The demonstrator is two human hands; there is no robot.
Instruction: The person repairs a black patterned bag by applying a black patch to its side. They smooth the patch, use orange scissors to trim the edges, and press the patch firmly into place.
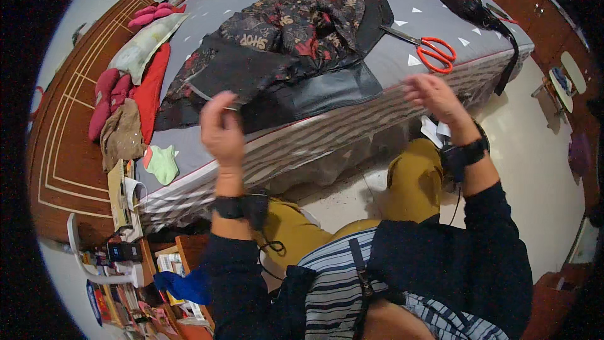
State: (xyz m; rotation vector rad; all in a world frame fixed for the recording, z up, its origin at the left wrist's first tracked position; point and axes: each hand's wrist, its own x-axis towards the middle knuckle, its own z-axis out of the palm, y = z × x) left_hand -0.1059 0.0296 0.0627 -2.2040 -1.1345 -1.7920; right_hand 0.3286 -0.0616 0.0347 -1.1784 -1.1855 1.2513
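Observation:
A dark patterned jacket (296,25) with red and tan print lies spread on the bed, with plain black panels along its near side. My left hand (221,131) is closed in a pinch at the near left edge of the black cloth (242,69). Whatever sits between those fingertips is too small to make out. Held up in the air over the bed's front edge, my right hand (437,97) also has its fingers pinched together, and I cannot see what they hold. Just beyond it rest scissors (434,55) with red handles, their blades pointing at the jacket.
The grey bed (207,9) has a striped side. At its left lie a pale pillow (146,41), red cloth (154,91), a brown garment (124,135) and a light green sock (162,164). A long black bundle (462,3) hangs over the far right edge. Books (119,302) fill shelves at lower left.

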